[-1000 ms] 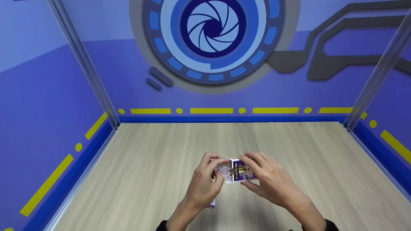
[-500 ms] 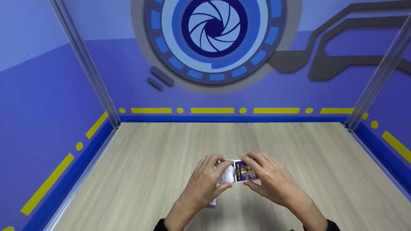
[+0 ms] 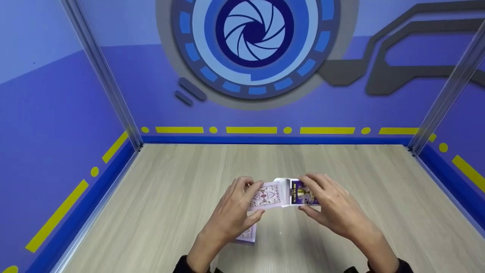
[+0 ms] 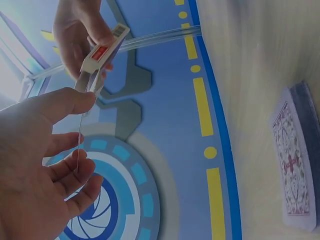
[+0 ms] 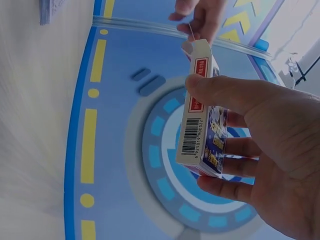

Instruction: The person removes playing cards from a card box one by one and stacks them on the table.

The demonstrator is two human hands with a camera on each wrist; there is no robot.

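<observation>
A playing card [image 3: 267,195] with a red and white patterned back is held in my left hand [image 3: 233,206], thumb on its near edge and fingers on the far one. In the left wrist view the card [image 4: 79,145] shows edge-on as a thin line. My right hand [image 3: 333,206] grips a purple and white card box [image 3: 303,193] between thumb and fingers, its flap end facing the card. The right wrist view shows a barcode on the side of the box [image 5: 192,132]. A stack of playing cards [image 3: 247,235] lies on the table, partly hidden under my left hand.
The wooden table [image 3: 182,182] spreads out beyond both hands. Blue panels with yellow dashes [image 3: 251,130] stand at the back and sides, joined by metal posts [image 3: 102,76] at the corners.
My left hand has drawn leftward from the box, baring more of the card's back. The right hand and the box have shifted slightly right and up. More of the stack below now shows.
</observation>
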